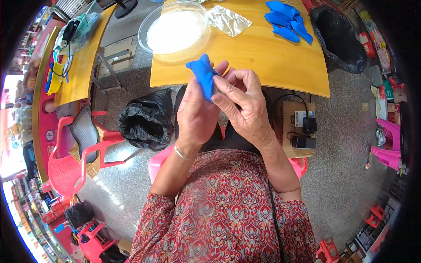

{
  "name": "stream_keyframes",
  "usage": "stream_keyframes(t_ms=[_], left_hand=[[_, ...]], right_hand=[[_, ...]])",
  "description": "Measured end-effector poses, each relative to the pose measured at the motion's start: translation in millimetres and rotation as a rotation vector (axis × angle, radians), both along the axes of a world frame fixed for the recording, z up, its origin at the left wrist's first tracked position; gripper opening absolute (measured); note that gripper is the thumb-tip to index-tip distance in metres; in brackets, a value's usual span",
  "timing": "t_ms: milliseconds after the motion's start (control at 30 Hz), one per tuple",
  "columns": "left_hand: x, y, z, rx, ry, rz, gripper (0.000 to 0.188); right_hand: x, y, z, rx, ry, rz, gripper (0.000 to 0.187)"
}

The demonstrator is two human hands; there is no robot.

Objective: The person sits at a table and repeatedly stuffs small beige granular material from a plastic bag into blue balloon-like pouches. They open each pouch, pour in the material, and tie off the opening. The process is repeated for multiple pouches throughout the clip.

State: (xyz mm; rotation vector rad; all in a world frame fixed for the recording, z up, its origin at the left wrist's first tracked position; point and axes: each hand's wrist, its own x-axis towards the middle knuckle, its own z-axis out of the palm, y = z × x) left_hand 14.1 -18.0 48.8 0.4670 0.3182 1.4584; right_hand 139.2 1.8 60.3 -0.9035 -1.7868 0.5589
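Just past the near edge of the yellow table (245, 65), I hold a small blue soft-looking piece (203, 75) with pointed tips at its far end. My left hand (193, 115) is closed around its lower part, thumb on one side and fingers behind. From the right, my right hand (250, 105) pinches its side, thumb and forefinger close together. What lies between those fingertips is too small to make out. Several similar blue pieces (281, 19) lie in a loose group at the table's far right.
A clear round tub (143, 38) with bright white contents (175, 33) stands at the table's far left, beside crumpled silver foil (229, 21). Open black bags stand left of my knees (147, 120) and by the table's right edge (337, 37). A red chair (66, 164) is at left.
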Motion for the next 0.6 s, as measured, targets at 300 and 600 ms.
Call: stream_keyframes(t_ms=[300, 600], left_hand=[[3.4, 3.5, -3.0, 0.051, 0.167, 0.025, 0.055], [-1.9, -2.7, -7.7, 0.074, 0.307, -0.081, 0.061]], right_hand=[[7.3, 1.3, 8.8, -0.053, -0.030, 0.094, 0.033], [12.1, -0.1, 0.4, -0.074, -0.040, 0.053, 0.030]])
